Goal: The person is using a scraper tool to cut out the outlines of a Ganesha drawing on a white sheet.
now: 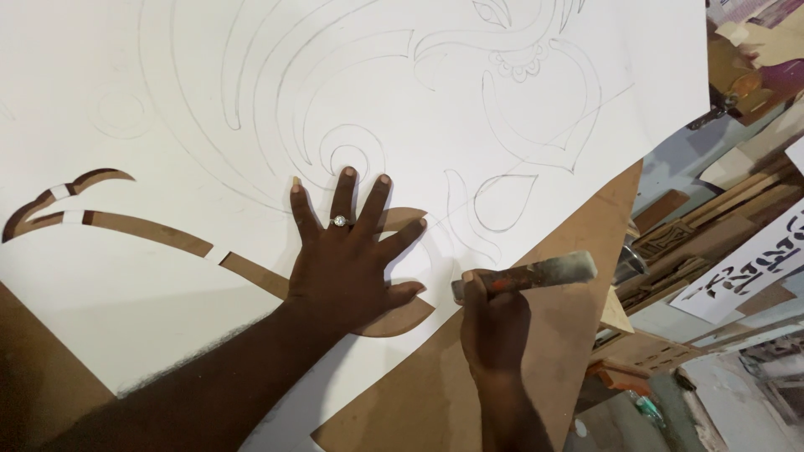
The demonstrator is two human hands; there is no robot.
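The left hand (347, 251) lies flat and open, fingers spread, pressing down on a large white sheet (167, 293) covered with pencilled ornamental curves; a ring with a pale stone (340, 221) sits on one of its middle fingers. Under the palm and just beyond the thumb, a curved strip has been cut out of the sheet, so the brown board (536, 351) beneath shows through, and that same cut-out band (151, 233) runs away to the far side of the left hand, broken by small white bridges of paper. Just beside the left thumb, the right hand (494, 322) is closed around a cutting tool with a worn, rounded wooden handle (536, 273), held nearly level, its handle end pointing away from the left hand; the working tip is hidden near the fingers at the sheet's edge. Ahead of the right hand, a teardrop shape (502, 201) is drawn in pencil on the sheet. Past the board, on the right hand's outer side, lie stacked wooden pieces (695, 226) and a white cut stencil (745, 268).
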